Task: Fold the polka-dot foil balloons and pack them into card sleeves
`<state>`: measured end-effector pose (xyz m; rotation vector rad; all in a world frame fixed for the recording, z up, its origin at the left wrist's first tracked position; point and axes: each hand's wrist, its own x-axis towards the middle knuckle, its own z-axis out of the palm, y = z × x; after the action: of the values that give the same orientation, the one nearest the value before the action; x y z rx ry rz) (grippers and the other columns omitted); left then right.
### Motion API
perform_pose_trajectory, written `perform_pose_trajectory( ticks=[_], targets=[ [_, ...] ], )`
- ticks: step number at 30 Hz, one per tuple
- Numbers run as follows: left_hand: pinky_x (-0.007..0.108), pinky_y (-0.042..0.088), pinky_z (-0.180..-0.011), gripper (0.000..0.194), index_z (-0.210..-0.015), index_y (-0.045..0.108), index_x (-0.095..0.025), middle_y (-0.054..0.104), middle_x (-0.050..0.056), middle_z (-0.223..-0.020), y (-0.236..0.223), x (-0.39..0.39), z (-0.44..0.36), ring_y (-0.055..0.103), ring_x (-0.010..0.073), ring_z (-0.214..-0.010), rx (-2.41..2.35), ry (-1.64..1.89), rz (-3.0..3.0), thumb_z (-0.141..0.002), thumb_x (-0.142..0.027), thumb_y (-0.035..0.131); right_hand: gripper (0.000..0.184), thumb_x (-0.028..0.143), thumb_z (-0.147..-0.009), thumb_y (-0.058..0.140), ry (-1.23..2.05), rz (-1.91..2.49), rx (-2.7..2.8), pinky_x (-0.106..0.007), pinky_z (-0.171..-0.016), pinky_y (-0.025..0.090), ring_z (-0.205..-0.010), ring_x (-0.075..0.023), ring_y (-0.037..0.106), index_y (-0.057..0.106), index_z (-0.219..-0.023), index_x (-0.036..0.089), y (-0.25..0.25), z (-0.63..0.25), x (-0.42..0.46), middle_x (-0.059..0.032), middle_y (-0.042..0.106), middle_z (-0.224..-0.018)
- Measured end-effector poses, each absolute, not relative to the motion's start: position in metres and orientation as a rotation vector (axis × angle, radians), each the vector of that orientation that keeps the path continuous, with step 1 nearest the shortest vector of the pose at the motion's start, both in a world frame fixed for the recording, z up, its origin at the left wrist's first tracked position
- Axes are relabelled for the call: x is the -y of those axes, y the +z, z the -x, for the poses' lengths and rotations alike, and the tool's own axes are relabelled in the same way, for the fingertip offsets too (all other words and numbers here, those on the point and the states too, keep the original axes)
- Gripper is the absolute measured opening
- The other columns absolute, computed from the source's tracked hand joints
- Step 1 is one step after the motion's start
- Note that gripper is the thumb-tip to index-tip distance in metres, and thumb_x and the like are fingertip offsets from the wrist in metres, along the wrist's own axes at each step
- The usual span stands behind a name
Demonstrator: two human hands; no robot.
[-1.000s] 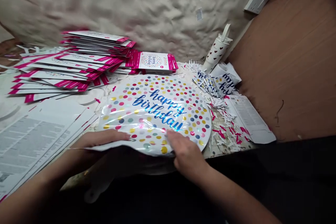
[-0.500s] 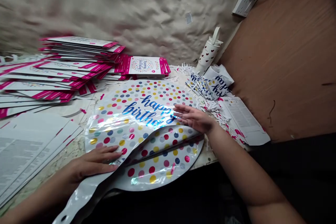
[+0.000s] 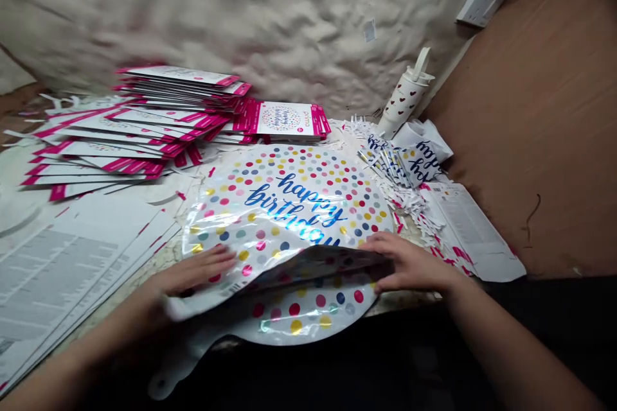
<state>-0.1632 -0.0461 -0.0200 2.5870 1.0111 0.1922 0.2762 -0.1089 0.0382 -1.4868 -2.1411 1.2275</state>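
A flat, round foil balloon, printed with coloured dots and "happy birthday" in blue script, was spread across the middle of the worktop, its near part extended past the front edge. Its upper layer was lifted along the near side, so that a dark gap and a dotted lower layer were exposed. The left hand was placed on the upper layer at the near left, fingers outstretched; whether any foil was pinched in that grip cannot be told, as the thumb was hidden. The right hand was held at the right end of the gap, its grip unclenched, thumb and fingers parted around the foil's edge. At the far left, pink-and-white packets were heaped, with a smaller stack set to their right. Printed sheets were fanned at the near left. On the right, a white tumbler with hearts, folded foil pieces and paper shreds were grouped.
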Motion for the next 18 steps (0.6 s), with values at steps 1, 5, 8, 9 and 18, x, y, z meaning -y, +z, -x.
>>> perform_pose_trajectory(
  ticks=[1,5,8,9,18],
  targets=[
    [0.034,0.032,-0.103,0.043,-0.12,0.058,-0.024,0.053,0.003,-0.129,-0.012,0.045,0.166,0.04,0.0209,-0.125,-1.0,0.192,-2.56,-0.083,-0.029,0.036,0.052,0.032,-0.063,0.073,1.078,1.521,2.175,-0.04,-0.1,0.036,-0.116,-0.0265,0.047,0.062,-0.113,0.025,0.034,-0.278,0.116,-0.0086,0.053,-0.123],
    [0.037,0.033,-0.102,0.04,-0.114,0.062,-0.024,0.056,0.001,-0.126,0.013,0.029,0.171,0.047,0.0268,-0.118,-1.094,0.163,-2.357,-0.079,-0.033,0.044,0.024,0.03,-0.08,0.052,0.962,1.566,1.979,-0.041,-0.099,0.037,-0.113,-0.0237,0.051,0.068,-0.096,0.022,0.018,-0.296,0.11,-0.0085,0.06,-0.116],
    [0.03,0.048,-0.08,0.048,-0.099,0.064,-0.014,0.068,0.001,-0.093,0.027,-0.004,0.156,0.061,0.0231,-0.089,-1.453,0.179,-2.15,-0.086,-0.046,0.031,0.033,0.042,-0.08,0.046,0.929,1.769,1.611,-0.034,-0.073,0.05,-0.082,-0.0208,0.062,0.064,-0.09,0.016,0.014,-0.303,0.07,-0.0072,0.067,-0.086],
    [0.029,0.049,-0.073,0.052,-0.095,0.064,-0.013,0.068,0.002,-0.083,0.031,-0.016,0.149,0.061,0.0218,-0.081,-1.586,0.153,-2.11,-0.087,-0.05,0.028,0.036,0.046,-0.079,0.046,0.888,1.845,1.535,-0.031,-0.064,0.049,-0.071,-0.0188,0.061,0.062,-0.087,0.016,0.014,-0.303,0.054,-0.0052,0.066,-0.076],
    [0.046,0.029,-0.102,0.05,-0.128,0.046,-0.011,0.047,0.015,-0.132,0.029,0.005,0.09,0.039,0.0297,-0.124,-1.532,0.27,-2.743,-0.091,-0.037,0.026,0.028,0.048,-0.071,0.056,0.649,2.192,1.602,-0.024,-0.05,0.036,-0.049,-0.0123,0.047,0.058,-0.07,0.02,0.011,-0.292,-0.017,0.0042,0.052,-0.051]
  ],
)
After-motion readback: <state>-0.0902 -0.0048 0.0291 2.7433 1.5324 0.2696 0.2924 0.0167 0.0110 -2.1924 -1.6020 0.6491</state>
